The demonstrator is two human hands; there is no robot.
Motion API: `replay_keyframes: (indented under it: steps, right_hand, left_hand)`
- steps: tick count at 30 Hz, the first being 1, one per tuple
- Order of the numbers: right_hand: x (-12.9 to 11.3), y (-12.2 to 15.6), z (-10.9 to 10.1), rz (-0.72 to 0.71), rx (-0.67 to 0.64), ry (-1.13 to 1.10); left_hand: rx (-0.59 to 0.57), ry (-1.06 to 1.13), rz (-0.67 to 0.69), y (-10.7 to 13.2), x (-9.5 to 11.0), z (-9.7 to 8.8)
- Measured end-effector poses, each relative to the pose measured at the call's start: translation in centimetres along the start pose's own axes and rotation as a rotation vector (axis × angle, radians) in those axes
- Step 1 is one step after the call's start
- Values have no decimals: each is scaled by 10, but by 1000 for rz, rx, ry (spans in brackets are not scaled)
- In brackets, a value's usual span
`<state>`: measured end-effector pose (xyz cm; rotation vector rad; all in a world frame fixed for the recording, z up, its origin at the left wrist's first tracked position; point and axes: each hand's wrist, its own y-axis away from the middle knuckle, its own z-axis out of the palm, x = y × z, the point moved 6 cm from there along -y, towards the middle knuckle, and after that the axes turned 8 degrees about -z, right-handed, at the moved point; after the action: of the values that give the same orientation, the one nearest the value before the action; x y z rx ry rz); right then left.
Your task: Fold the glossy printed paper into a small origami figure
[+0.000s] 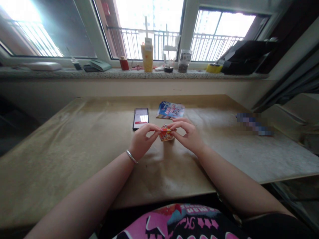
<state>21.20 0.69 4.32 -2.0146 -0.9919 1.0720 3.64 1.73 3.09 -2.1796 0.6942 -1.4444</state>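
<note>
A small red-and-yellow printed piece (pixel 166 135) is held up over the table; whether it is a packet or folded paper I cannot tell. My left hand (pixel 143 137) pinches its upper left edge between thumb and forefinger. At the upper right edge my right hand (pixel 188 133) pinches it the same way, with the other fingers loosely curled. Just beyond the hands lies a stack of blue printed sheets or booklets (pixel 171 110). A phone (pixel 141 118) with a lit screen lies flat behind my left hand.
The hands are above a table with a shiny tan cover (pixel 99 142). Toward its right side lies a blurred bluish item (pixel 254 124). Behind, the stone windowsill (pixel 99 73) carries a yellow cup (pixel 147 58), a red jar (pixel 124 63), clear containers (pixel 184 61) and a black bag (pixel 245 58).
</note>
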Motion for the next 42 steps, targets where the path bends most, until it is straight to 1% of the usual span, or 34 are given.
replay_keyframes:
  steps: [7,11,15,19,22,26,30,33,37,42]
  right_hand:
    - [-2,-1,-2,-28,-2,4]
    - [-3,-2,-5,-32,25,45]
    - [-6,-2,-6,-60,35,107]
    - [-7,-3,-7,-97,17,100]
    - [-5,-3,-5,-80,-10,74]
    - [1,-1,-5,-42,13,53]
    - [2,0,-5,-61,25,81]
    - [-2,-1,-3,-95,-7,105]
    - [-11,-1,1,-110,-22,132]
    - [-17,-2,1,-116,14,141]
  left_hand:
    - [12,-28,21,-1,2,-2]
    - [6,-49,44,-1,3,-2]
    - [23,-61,32,-1,0,-3]
    - [22,-55,26,-1,-2,-2]
    - [8,-38,21,-1,-4,-2]
    - [15,-54,24,-2,-4,-2]
    - [-8,-120,75,-1,1,0]
    - [-19,-207,135,-1,7,2]
    - [-63,-277,219,0,13,6]
    - [-46,-333,272,1,15,4]
